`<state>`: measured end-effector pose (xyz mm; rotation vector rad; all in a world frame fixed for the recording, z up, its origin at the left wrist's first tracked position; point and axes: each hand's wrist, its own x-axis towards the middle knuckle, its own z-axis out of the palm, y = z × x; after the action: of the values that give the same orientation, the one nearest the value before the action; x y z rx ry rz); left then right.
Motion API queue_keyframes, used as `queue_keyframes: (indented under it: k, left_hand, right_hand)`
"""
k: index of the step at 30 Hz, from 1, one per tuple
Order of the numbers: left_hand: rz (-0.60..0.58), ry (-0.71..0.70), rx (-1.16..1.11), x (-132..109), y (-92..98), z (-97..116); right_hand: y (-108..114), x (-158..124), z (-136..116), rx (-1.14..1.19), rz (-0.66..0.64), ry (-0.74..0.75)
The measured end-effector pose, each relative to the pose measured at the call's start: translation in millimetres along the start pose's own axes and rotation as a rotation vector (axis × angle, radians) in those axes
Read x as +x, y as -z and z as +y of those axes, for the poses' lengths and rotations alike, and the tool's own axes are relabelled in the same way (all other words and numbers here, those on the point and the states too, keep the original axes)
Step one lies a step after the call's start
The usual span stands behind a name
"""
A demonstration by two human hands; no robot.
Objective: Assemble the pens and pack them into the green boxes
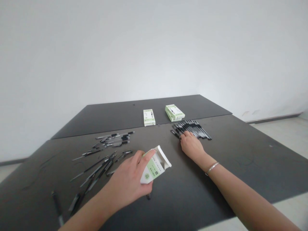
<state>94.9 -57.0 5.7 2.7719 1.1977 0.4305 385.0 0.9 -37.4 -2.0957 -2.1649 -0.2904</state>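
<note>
- We list the left hand [126,176] first: curled firmly around a white and pale green cardboard carton [155,167], which sits tilted in its grip with the end flap standing open.
- We note the right hand [192,146] lying at the near end of a neat row of black pens [191,129], fingertips touching them, fingers lightly curled. We cannot tell whether it has hold of any pen.
- We record a silver bangle [212,168] on the right wrist.
- We log loose black pens [104,168] scattered left of the left hand, some crossing one another, with a looser group of pens [115,139] beyond them.
- We place two closed green and white pen boxes [149,117] [175,112] at the far side, just beyond the row.
- We enter all of this on a dark two-panel table [192,195].
- Labels: the carton has a green panel with a dark square mark and small print. No brand or wording is legible on any box at this size.
</note>
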Motion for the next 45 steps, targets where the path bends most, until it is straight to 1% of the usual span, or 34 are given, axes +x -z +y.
queue_keyframes:
  k: [3,5,6,7,8,10,11,12,13,14,15,17,19,22,27,32,36,40,43,45]
  left_hand:
    - [0.002,-0.017,-0.007,3.1,0.7,0.0]
    - [0.007,-0.017,-0.02,5.2,0.6,0.5]
    - [0.012,-0.015,-0.027,6.5,0.5,1.0]
    - [0.019,-0.013,-0.033,8.0,0.5,1.7]
    - [0.028,-0.014,-0.038,9.7,0.5,2.7]
    - [0.05,-0.022,-0.041,13.6,0.5,5.3]
    - [0.057,-0.028,-0.04,15.6,0.3,6.7]
    - [0.062,-0.034,-0.039,17.3,0.0,8.2]
    - [0.062,-0.042,-0.038,18.8,-0.4,9.6]
    - [0.061,-0.047,-0.036,19.9,-0.8,10.9]
    - [0.061,-0.052,-0.033,20.7,-1.3,12.0]
    - [0.066,-0.058,-0.026,21.2,-2.2,13.6]
    - [0.077,-0.064,-0.023,20.8,-3.0,14.6]
    - [0.09,-0.077,-0.022,19.7,-3.9,15.2]
    - [0.113,-0.094,0.002,17.4,-4.6,16.7]
    - [0.091,-0.095,0.05,15.3,-1.7,20.2]
    - [0.073,-0.101,0.079,15.8,2.1,24.1]
    - [0.047,-0.067,0.091,18.1,1.7,26.5]
    - [0.033,-0.046,0.065,19.4,-1.3,25.0]
    - [0.035,-0.058,0.047,19.7,-1.9,23.2]
  right_hand:
    - [2.6,-7.3,1.6,0.009,0.0,-0.018]
    - [8.3,-12.2,2.4,0.012,0.004,-0.021]
    - [12.9,-15.0,1.8,0.05,0.03,-0.019]
    - [18.8,-18.4,0.1,0.136,0.074,-0.015]
    - [25.7,-22.5,-3.0,0.278,0.125,-0.011]
    - [40.8,-33.2,-14.1,0.722,0.2,-0.001]
    - [48.0,-39.8,-21.8,0.966,0.17,0.007]
    - [54.4,-46.8,-30.4,1.178,0.11,0.023]
    - [59.5,-53.9,-39.4,1.321,0.042,0.047]
    - [63.1,-60.6,-48.2,1.386,-0.018,0.067]
    - [65.3,-66.5,-56.5,1.4,-0.039,0.083]
    - [65.5,-75.2,-69.8,1.351,-0.041,0.101]
    - [61.9,-79.7,-78.3,1.291,-0.011,0.1]
    - [55.1,-81.8,-84.3,1.249,0.041,0.075]
    - [51.0,-83.9,-89.3,1.274,0.088,0.028]
    - [52.5,-86.4,-93.9,1.249,0.129,0.018]
    - [53.5,-86.8,-95.0,1.289,0.135,0.03]
    - [54.7,-87.8,-94.8,1.273,0.129,0.102]
    - [56.1,-87.6,-93.2,1.2,0.084,0.177]
    - [57.4,-86.5,-89.7,1.208,0.045,0.193]
